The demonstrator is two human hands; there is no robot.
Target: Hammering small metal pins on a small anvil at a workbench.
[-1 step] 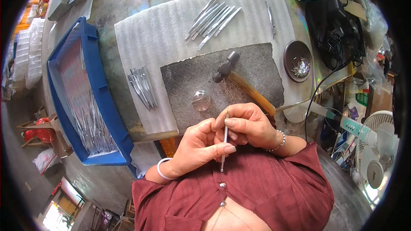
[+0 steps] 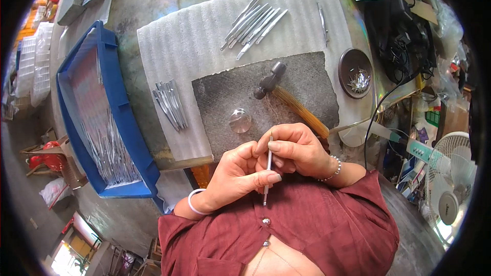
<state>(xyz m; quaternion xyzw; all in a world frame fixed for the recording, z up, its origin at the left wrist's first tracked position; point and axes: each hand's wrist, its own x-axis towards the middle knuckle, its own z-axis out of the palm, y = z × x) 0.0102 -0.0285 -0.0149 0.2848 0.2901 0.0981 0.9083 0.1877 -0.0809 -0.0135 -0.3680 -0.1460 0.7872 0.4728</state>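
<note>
A slim metal rod (image 2: 269, 161) is held just in front of the torso, its length running roughly toward the body. Its lower part is pinched by the left hand (image 2: 232, 174), with the thumb laid across it; its upper part is clamped between the thumb and fingers of the right hand (image 2: 299, 151). The rod is probably gripped at two places so that it is steadied. On the bench (image 2: 148, 0), a hammer (image 2: 294, 103) is laid aslant on a dark mat (image 2: 220, 92), its handle toward the right hand, likely for easy reach. Similar rods (image 2: 255, 25) are grouped on white foam (image 2: 179, 41), perhaps for cushioning. Small metal pieces (image 2: 359, 81) are contained in a round dish (image 2: 348, 61), presumably against scattering.
</note>
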